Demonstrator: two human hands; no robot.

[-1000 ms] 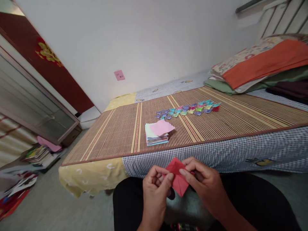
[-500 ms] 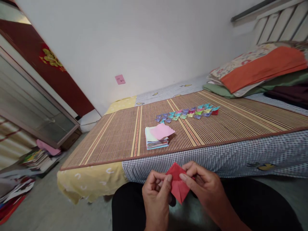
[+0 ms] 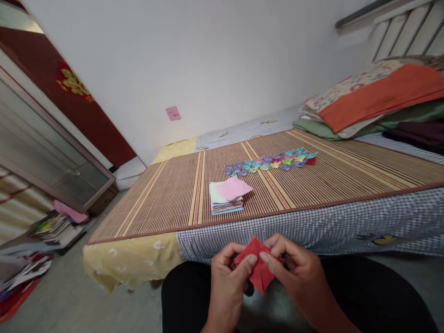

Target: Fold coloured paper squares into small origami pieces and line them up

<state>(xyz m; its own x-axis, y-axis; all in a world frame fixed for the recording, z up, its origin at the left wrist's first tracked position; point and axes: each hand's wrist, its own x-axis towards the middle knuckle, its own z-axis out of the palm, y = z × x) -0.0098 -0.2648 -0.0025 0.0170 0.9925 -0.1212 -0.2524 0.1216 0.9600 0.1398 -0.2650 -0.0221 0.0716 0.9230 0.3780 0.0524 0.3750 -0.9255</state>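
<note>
In the head view, a folded red paper [image 3: 260, 276] sat at 5 o'clock, in front of the bed [image 3: 215, 238]. The left hand [image 3: 227, 277] pinched its 9 o'clock side and the right hand [image 3: 298, 266] its 3 o'clock side, thumbs on the near face, other fingers partly hidden. The paper looked light, thin, crisp and easily torn, best held lightly by opposite edges. A paper stack [image 3: 225, 206] lay toward 11 o'clock.
</note>
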